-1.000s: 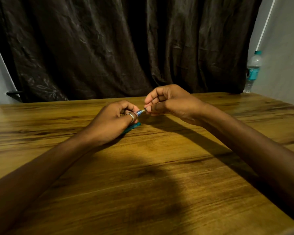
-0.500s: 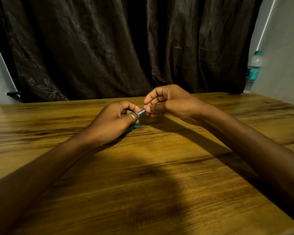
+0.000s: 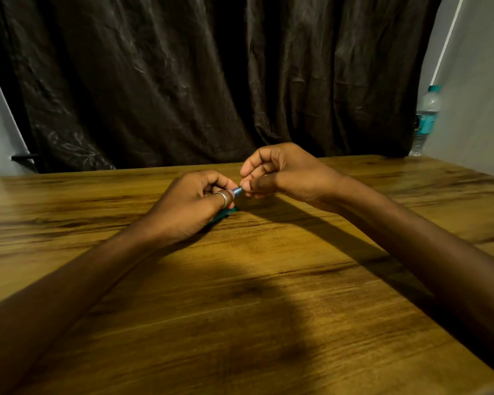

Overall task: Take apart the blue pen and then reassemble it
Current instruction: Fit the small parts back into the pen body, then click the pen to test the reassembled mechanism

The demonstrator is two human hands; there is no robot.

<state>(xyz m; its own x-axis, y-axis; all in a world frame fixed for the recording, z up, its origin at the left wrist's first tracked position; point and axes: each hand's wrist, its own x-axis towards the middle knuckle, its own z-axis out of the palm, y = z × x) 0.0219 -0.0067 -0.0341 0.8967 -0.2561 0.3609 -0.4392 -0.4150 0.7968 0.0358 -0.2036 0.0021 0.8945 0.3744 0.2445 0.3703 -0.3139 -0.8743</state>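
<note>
Blue pen (image 3: 237, 190): lying between the two hands above the far middle of the table, only a short blue-grey end showing in the gap; the rest is hiding inside the left fist. A teal-blue strip (image 3: 222, 214) is peeking out beneath the left hand, touching or nearly touching the tabletop; whether it is the pen's barrel or a loose part cannot be told.

Left hand (image 3: 193, 203): curling closed around the pen, fingers folding over it, thumb lying along the top. A silver ring (image 3: 223, 197) is sitting on the thumb. The heel of the hand is resting low over the wood.

Right hand (image 3: 283, 172): fingers bunching together, thumb and fingertips (image 3: 247, 186) pinching at the exposed end of the pen. The contact point itself is sitting in shadow, so what exactly is being nipped cannot be told. The hand is hanging slightly above the surface.

Wooden table (image 3: 268, 295): brown grain running side to side, both forearms stretching across it and casting dark shadows.

Dark curtain (image 3: 200, 81): hanging in folds behind the table's far edge.

Water bottle (image 3: 425, 118): clear plastic, teal cap and label, standing upright at the far right corner, well apart from the hands.
</note>
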